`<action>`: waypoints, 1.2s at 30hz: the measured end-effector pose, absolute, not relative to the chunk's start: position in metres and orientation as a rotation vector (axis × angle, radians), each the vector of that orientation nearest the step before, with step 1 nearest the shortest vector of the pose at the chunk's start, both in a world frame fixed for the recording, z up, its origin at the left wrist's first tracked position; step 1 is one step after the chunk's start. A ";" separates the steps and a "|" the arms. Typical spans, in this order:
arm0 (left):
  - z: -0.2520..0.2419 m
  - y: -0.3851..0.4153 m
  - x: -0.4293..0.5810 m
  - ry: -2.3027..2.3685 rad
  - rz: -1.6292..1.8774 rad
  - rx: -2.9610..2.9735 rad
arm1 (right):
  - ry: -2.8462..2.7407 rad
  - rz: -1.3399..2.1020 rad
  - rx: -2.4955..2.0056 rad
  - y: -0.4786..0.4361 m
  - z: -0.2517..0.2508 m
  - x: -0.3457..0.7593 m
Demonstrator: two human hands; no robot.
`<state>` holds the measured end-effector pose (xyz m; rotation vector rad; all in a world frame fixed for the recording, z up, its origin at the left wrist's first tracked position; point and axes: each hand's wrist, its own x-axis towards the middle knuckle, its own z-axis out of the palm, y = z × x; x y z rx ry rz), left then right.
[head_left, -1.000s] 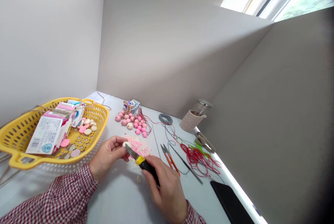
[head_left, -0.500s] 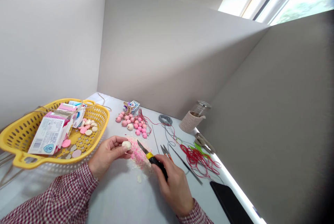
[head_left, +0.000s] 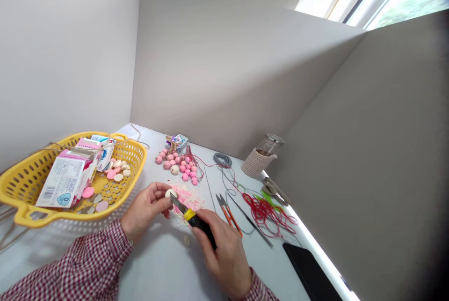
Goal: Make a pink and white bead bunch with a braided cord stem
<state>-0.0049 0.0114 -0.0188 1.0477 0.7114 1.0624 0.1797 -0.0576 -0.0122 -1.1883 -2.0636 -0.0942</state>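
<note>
Well, the left hand (head_left: pixel 145 207) pinches a small off-white ball (head_left: pixel 170 193) between thumb and fingers, a little above the table (head_left: pixel 164 263) and just over pink shavings (head_left: pixel 187 198). The ball looks round and rough. The right hand (head_left: pixel 224 249) clenches a utility knife (head_left: pixel 194 221) with a yellow and black handle. Its long axis lies slanted, and the bare blade points up and left, with the tip at the ball. Pink beads (head_left: pixel 167 164) lie farther on, and a yellow basket (head_left: pixel 136 156) stands at left.
</note>
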 end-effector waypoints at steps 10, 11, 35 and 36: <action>-0.016 0.009 -0.008 0.736 1.051 1.102 | -2.007 -0.137 -1.284 -0.054 -0.016 0.194; -0.015 0.009 -0.007 0.741 1.052 1.090 | -2.003 -0.122 -1.267 -0.055 -0.015 0.193; -0.019 0.013 -0.004 0.762 1.055 1.097 | -2.120 -0.058 -1.155 -0.059 -0.007 0.185; -0.020 0.013 -0.003 0.770 1.060 1.126 | -2.134 -0.063 -1.156 -0.059 -0.007 0.184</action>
